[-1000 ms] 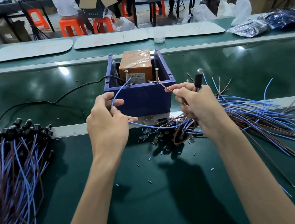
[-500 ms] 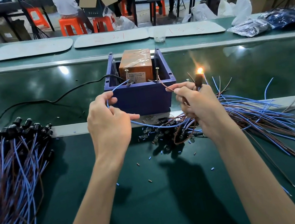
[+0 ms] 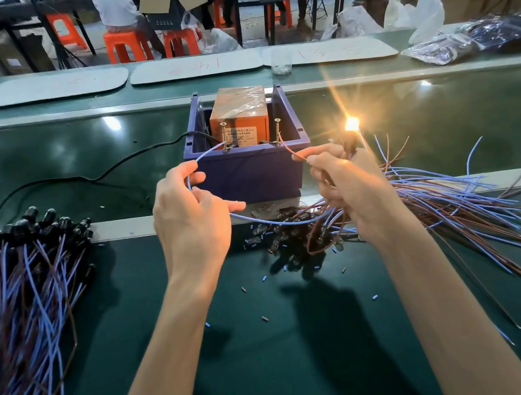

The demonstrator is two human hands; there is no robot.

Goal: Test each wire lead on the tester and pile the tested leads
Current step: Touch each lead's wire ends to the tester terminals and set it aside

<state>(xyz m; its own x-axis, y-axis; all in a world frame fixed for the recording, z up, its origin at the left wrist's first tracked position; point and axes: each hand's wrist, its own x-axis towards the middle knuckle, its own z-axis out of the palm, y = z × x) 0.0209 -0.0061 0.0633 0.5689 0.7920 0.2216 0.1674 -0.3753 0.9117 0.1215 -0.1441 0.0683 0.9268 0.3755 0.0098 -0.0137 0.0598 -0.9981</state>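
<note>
Just before the tester rim point(image 3: 246, 155), left fingers point(image 3: 189, 168) pinch the blue wire point(image 3: 206, 152), right fingers point(image 3: 318, 156) clamp the brown wire point(image 3: 289, 149).

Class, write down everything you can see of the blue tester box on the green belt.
The tester is an open-topped blue plastic box standing upright on the green belt, holding an orange unit wrapped in clear film. Two metal posts rise at its front. A black cable enters from the left. A blue wire touches the left post, a brown wire the right.
</note>
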